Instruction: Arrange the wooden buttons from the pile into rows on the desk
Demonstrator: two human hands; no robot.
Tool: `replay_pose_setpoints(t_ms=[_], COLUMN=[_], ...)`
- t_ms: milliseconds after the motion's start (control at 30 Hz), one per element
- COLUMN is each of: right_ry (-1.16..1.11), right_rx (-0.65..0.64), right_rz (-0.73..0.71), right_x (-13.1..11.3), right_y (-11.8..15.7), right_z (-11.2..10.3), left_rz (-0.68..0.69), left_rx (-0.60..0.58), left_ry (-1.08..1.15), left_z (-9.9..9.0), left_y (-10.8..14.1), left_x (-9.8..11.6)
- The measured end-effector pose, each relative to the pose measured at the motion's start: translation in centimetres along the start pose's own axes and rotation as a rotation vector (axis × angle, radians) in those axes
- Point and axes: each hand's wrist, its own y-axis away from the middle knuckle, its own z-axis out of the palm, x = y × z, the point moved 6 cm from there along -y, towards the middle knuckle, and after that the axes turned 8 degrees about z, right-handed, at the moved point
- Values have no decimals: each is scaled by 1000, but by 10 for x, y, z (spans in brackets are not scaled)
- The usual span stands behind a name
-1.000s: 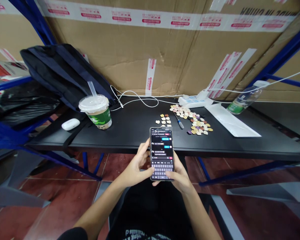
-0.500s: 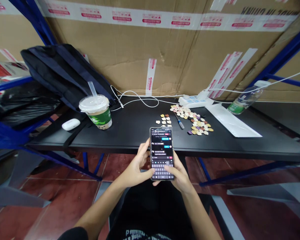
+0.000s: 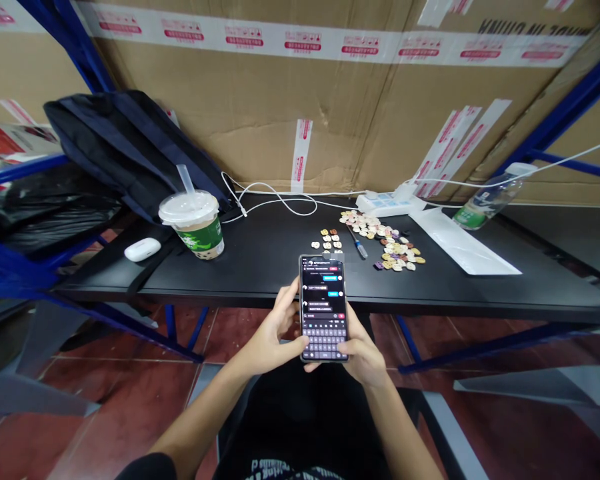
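A phone (image 3: 323,293) is upright between both hands at the table's front edge, its lit screen showing a chat and a keyboard. My left hand (image 3: 275,337) grips its left side, fingers behind and thumb at the lower left of the keyboard. Around the right side is my right hand (image 3: 364,353), its thumb over the keyboard's lower right corner. Just beyond the phone lie several small face-shaped pieces (image 3: 327,239) in short rows. A larger pile of such pieces (image 3: 400,250) spreads to the right, beside a small screwdriver (image 3: 360,248).
On the black table (image 3: 260,267) stand a lidded drink cup (image 3: 197,230), a white earphone case (image 3: 143,249) and a backpack (image 3: 135,147) at the left. To the right are a power strip (image 3: 385,204), a white sheet (image 3: 465,243) and a bottle (image 3: 490,203). White cables run along the back.
My right thumb has moved right and slightly down across the phone's keyboard, to its lower right corner. The left hand and the phone have hardly moved.
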Motion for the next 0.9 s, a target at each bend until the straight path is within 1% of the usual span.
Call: replay_pose_setpoints(t_ms=[267,367,467,600,767,900], right_ry=[63,50,34,46,73,47], right_rx=[68,40,-1,-14,-6,-24], right_rz=[-12,-33,-37,-31,-21,-36], right_x=[0,0,-1,-2,-2,-2], right_y=[-1,0,0,1,1,1], right_z=[1,2,3,2,1,0], left_rz=[-31,-48,-41,-11,-20,5], left_rx=[9,33,30,15,57,41], left_ry=[4,-16,-15,9,42,44], left_z=[2,3,4,2,0,1], left_y=[1,0,-1,-1,-2,-2], left_x=[-1,0,1,0,-3,-2])
